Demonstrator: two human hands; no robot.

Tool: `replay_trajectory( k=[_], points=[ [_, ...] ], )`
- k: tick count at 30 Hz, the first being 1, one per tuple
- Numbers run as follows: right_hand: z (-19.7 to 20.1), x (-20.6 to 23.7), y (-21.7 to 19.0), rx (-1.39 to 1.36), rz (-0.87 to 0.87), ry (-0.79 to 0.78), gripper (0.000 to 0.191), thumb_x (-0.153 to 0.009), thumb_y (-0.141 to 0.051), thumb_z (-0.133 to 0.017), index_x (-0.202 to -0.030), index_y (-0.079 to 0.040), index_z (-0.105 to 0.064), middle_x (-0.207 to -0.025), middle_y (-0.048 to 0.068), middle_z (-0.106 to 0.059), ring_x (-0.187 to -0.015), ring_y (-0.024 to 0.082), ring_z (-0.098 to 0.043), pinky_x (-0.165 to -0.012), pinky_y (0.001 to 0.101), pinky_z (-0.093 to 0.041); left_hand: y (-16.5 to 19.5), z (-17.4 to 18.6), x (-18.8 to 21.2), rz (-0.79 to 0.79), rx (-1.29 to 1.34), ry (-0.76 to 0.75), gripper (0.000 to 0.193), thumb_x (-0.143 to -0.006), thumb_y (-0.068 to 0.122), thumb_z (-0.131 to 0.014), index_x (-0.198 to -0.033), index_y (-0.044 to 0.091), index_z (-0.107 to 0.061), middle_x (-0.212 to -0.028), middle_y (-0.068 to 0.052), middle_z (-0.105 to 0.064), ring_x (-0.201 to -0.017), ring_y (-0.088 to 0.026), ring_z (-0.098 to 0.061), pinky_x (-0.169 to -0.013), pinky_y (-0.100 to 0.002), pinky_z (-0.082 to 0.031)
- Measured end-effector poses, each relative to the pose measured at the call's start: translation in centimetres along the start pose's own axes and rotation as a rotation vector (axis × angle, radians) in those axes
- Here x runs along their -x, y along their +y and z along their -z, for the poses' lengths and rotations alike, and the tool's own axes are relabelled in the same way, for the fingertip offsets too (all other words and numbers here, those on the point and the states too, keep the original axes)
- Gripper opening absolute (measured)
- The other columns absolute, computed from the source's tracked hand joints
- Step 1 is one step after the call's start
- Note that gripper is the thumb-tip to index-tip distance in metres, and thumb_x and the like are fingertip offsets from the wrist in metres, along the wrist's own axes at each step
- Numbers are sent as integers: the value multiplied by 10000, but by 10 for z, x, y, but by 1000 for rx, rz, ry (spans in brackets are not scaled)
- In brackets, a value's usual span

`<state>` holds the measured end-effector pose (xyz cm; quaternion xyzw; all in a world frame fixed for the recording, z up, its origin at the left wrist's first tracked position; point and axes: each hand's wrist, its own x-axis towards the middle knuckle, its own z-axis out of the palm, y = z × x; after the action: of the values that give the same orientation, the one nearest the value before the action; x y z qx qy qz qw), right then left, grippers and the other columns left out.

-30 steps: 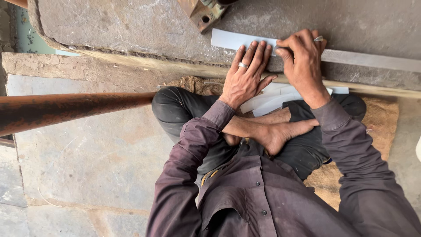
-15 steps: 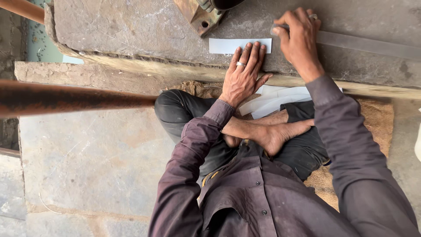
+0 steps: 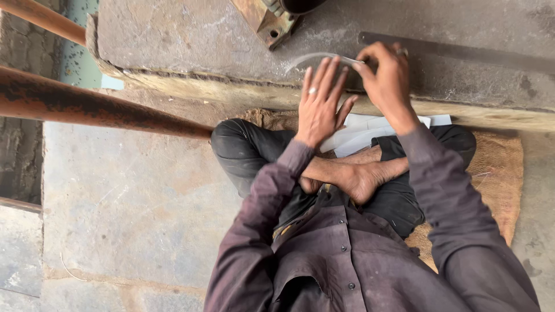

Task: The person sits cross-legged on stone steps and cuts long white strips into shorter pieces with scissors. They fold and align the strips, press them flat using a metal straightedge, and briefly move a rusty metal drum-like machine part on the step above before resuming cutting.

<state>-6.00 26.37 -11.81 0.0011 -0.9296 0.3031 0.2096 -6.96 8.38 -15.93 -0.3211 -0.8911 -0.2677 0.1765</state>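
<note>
The person sat cross-legged on a woven mat before a low stone slab, and both hands were on a thin pale strip at the slab's near edge, roughly at the middle of the view. The right hand pinched the strip's right end between thumb and fingertips and had it lifted off the stone, so the strip curved upward. The left hand lay flat with its fingers spread and open, pressing beside that pinch, the two hands close together but not touching. To do this well, it seemed best to keep the flat hand firm so the held-down part did not slide, and to raise the pinched end slowly and evenly, since a strip this thin would likely kink if pulled sharply. The strip looked light grey to white, narrow, flexible and slightly blurred, so its exact material could not be told. A long dark straightedge lay farther back on the slab to the right, pale cut pieces rested on the lap, and a rusty bar crossed at left.
</note>
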Motion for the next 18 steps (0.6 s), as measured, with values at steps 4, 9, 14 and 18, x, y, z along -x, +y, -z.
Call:
replay_trajectory(
  k=[4, 9, 14, 18],
  points=[
    [30, 44, -10, -409, -235, -9, 189, -1014, -66, -769, -1146, -21, -642, -1048, 71, -729, -937, 165, -685, -758, 300, -506, 11, 25, 9, 317, 381, 407, 648, -991, 367, -689, -1519, 89, -436, -1592, -189, -338, -1495, -258, -349, -1192, -427, -427],
    [47, 96, -34, -672, -429, -77, 267, -987, -105, -770, -1184, 0, -623, -1056, 86, -768, -929, 134, -728, -810, 254, -578, 17, 51, 11, 581, 1374, 258, 364, -994, 156, -761, -1322, 30, -667, -1223, -160, -689, -1086, -194, -679, -915, -314, -590],
    [70, 99, -62, -148, -7, 40, 514, -811, -84, -818, -1262, 53, -613, -1155, 227, -706, -998, 301, -683, -757, 325, -524, 33, 76, 12, 319, 808, -13, 188, -929, 154, -786, -1074, 40, -754, -976, -92, -759, -834, -171, -758, -729, -290, -596],
    [82, 89, -69, -161, 84, 128, 327, -977, -71, -836, -1253, -46, -664, -1147, 123, -745, -1021, 218, -712, -866, 296, -550, 45, 88, 12, 229, 669, -136, 177, -914, 147, -812, -1054, 54, -757, -964, -97, -751, -843, -204, -739, -727, -314, -582]
  ],
)
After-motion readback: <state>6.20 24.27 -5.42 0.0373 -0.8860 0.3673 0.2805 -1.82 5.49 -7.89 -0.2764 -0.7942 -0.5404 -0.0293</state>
